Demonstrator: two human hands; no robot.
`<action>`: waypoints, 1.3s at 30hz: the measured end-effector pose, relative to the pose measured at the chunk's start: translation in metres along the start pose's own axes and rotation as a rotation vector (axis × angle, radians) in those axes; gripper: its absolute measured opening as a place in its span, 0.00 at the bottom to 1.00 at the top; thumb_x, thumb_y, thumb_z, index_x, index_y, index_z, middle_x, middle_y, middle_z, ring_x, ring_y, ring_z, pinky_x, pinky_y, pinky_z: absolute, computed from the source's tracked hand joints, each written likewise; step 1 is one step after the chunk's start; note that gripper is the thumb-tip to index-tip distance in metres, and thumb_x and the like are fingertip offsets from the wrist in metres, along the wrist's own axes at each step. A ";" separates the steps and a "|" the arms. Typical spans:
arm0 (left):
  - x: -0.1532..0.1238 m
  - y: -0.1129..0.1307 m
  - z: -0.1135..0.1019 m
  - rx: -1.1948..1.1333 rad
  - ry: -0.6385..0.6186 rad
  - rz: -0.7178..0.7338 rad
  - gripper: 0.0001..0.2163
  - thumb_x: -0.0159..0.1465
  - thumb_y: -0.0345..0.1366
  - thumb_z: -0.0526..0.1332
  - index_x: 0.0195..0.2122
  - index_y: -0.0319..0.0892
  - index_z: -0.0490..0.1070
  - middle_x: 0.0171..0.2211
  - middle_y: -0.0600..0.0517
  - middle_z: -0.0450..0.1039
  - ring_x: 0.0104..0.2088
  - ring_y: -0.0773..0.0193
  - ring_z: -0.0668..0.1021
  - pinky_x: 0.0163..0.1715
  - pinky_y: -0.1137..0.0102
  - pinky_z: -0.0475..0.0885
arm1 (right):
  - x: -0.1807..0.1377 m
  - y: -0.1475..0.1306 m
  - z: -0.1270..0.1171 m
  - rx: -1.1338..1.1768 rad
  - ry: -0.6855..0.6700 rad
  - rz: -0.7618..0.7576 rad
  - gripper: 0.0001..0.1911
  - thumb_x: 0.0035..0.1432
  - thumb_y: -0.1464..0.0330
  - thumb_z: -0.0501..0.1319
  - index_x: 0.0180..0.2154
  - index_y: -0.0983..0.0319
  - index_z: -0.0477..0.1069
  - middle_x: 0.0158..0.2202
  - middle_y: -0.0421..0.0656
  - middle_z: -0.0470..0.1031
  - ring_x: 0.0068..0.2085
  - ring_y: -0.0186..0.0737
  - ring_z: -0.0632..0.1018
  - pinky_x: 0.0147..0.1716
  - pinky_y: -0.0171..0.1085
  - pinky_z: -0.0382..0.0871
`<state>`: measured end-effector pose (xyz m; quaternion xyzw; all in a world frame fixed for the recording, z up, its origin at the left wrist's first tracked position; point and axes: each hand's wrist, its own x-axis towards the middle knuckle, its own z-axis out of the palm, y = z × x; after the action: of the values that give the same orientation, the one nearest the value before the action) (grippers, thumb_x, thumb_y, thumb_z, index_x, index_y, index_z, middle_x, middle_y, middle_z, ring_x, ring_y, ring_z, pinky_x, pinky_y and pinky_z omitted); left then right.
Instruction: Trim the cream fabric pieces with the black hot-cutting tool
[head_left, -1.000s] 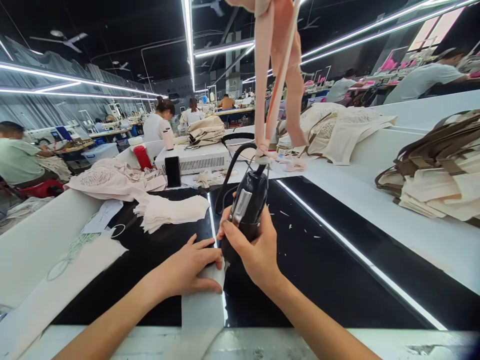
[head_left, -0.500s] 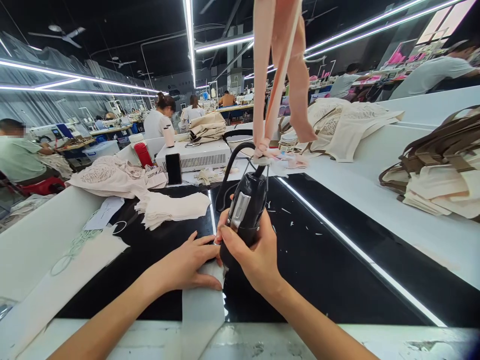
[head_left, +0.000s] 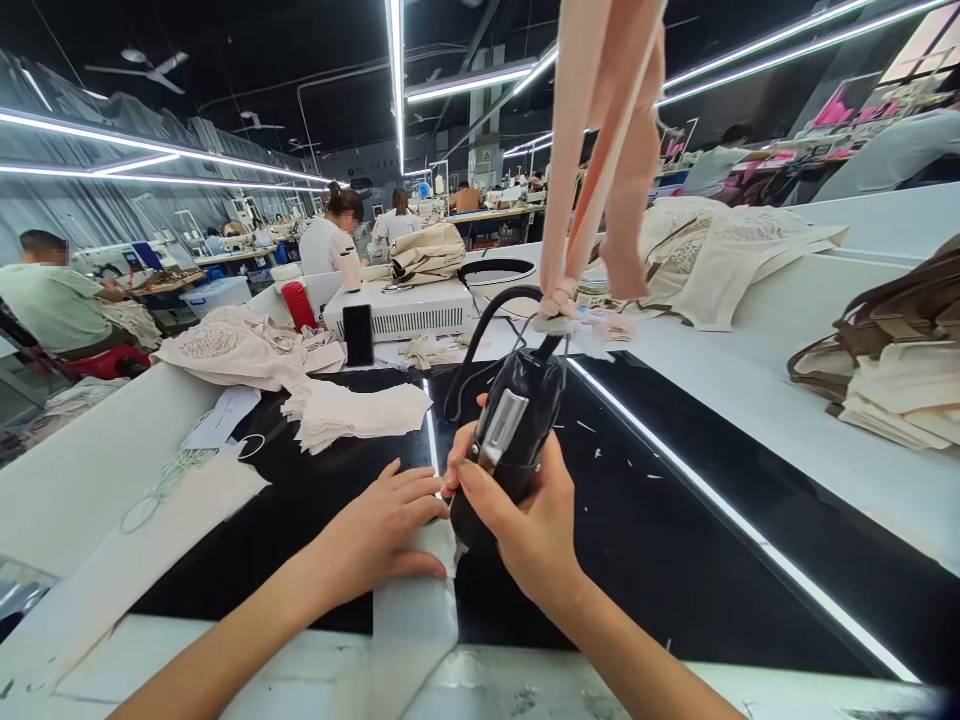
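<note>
So the person's right hand has its fingers wrapped around a black handheld tool with a silver plate on it, thumb along the near side, and the tool leans a bit with its top away from those fingers. Right above them, pink fabric bands hang down and are knotted at the tool's top end, and a black cord loops off just past the fingertips. The left hand isn't gripping anything I can make out: fingers stretched out, palm down on a pale fabric strip, which runs from under them back over the near table edge. The tool's lower end sits just beside that strip, between the two hands, but can't tell if it touches since the fingers block it. Beyond the left fingertips there's a stack of pale cloth pieces on the black tabletop, with a phone propped upright farther off. Past the right hand's knuckles, little white scraps are scattered around.
</note>
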<state>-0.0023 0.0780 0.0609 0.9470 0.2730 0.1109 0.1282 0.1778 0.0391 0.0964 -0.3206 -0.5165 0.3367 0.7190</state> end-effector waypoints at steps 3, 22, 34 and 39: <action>-0.020 0.018 0.013 0.153 0.166 -0.114 0.07 0.72 0.35 0.68 0.48 0.42 0.74 0.47 0.47 0.78 0.46 0.54 0.80 0.47 0.59 0.80 | 0.003 -0.002 -0.002 0.018 0.000 0.008 0.12 0.58 0.66 0.70 0.38 0.55 0.68 0.31 0.34 0.76 0.26 0.34 0.76 0.27 0.37 0.77; -0.030 0.003 0.010 0.087 0.191 0.097 0.15 0.73 0.22 0.55 0.56 0.40 0.75 0.53 0.44 0.80 0.54 0.58 0.81 0.62 0.60 0.75 | 0.003 -0.004 -0.016 0.035 -0.052 0.025 0.21 0.61 0.61 0.74 0.52 0.50 0.71 0.34 0.37 0.78 0.27 0.37 0.79 0.28 0.38 0.79; 0.004 -0.014 0.025 0.088 0.167 0.103 0.10 0.78 0.31 0.57 0.49 0.40 0.78 0.50 0.45 0.81 0.51 0.58 0.83 0.53 0.67 0.80 | -0.008 -0.015 -0.031 0.021 -0.050 0.038 0.19 0.62 0.60 0.74 0.52 0.49 0.73 0.31 0.38 0.77 0.28 0.39 0.78 0.28 0.40 0.81; -0.004 -0.018 0.025 0.067 0.167 0.135 0.11 0.80 0.34 0.55 0.53 0.39 0.77 0.53 0.45 0.81 0.54 0.57 0.82 0.57 0.66 0.79 | -0.009 -0.019 -0.035 0.005 -0.028 0.043 0.19 0.61 0.59 0.74 0.51 0.50 0.74 0.31 0.39 0.76 0.28 0.40 0.77 0.26 0.40 0.80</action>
<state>-0.0072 0.0864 0.0311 0.9544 0.2219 0.1887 0.0654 0.2118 0.0166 0.0977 -0.3253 -0.5187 0.3578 0.7050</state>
